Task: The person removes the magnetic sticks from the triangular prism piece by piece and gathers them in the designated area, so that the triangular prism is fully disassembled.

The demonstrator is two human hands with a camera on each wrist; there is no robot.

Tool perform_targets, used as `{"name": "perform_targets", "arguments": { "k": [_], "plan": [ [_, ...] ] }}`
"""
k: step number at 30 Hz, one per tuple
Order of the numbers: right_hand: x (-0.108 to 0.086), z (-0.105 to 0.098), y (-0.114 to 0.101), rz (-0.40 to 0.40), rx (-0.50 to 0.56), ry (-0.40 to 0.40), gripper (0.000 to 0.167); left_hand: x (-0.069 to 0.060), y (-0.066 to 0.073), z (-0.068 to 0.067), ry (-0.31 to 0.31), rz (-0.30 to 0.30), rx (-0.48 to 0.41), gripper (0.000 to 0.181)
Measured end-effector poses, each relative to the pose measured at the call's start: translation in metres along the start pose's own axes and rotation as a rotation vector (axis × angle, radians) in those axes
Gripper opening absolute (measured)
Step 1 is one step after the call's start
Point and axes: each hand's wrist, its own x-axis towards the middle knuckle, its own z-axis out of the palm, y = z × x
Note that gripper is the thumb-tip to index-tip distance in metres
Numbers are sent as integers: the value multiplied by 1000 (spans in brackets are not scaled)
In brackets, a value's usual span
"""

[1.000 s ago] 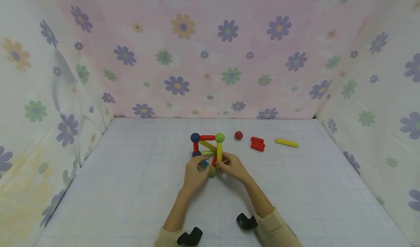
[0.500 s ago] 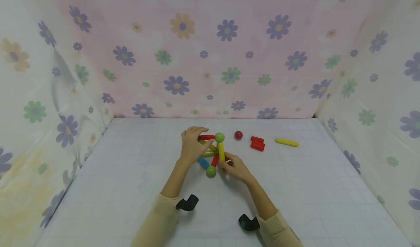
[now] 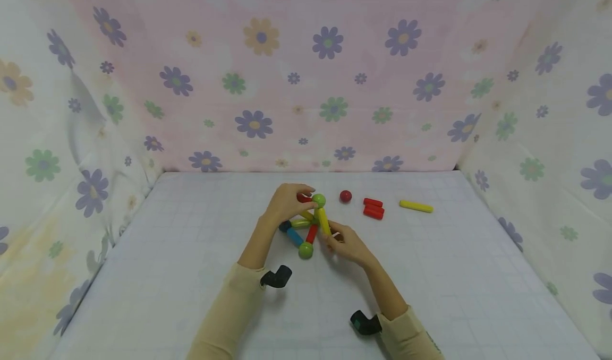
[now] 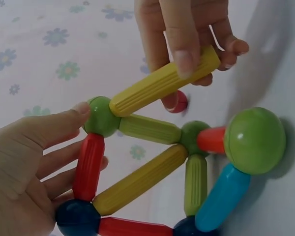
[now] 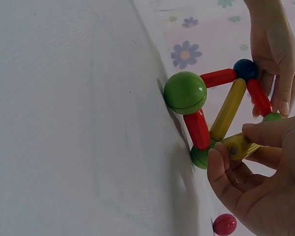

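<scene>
A frame of coloured rods and balls stands on the table. My left hand (image 3: 287, 203) holds its upper green ball (image 4: 102, 116), the thumb on the ball and the other fingers behind the red rod (image 4: 89, 167). My right hand (image 3: 349, 244) pinches the free lower end of a yellow rod (image 4: 162, 82) whose other end touches that ball. Below are a lower green ball (image 4: 255, 141), a blue rod (image 4: 223, 196), and a second yellow rod (image 4: 140, 179) running diagonally. A dark blue ball (image 4: 78, 217) joins the red rod and the diagonal one.
Behind and right of the frame lie a red ball (image 3: 346, 196), a few loose red rods (image 3: 373, 211) and a loose yellow rod (image 3: 416, 206). Flowered cloth (image 3: 306, 84) walls the table (image 3: 158, 275) at the back and sides.
My left hand has gone from the front of the frame up to the upper green ball. The pinched yellow rod has tilted, its lower end swinging right with my right hand.
</scene>
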Motion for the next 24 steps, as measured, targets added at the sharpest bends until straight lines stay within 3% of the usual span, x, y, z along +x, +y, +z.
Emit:
{"name": "perform_targets", "arguments": {
  "k": [7,12,16,24],
  "plan": [
    [0,0,0,-23,29,-28,44,6,7,1,-65,-15,-55,37],
    [-1,1,4,-53,66,-7,45,6,8,5,-60,-21,-84,35],
    [-1,0,10,-26,96,88,38,5,8,7,-32,-35,-115,34],
    [-6,-15,15,149,204,275,32,2,7,10,14,-39,-151,33]
  ]
}}
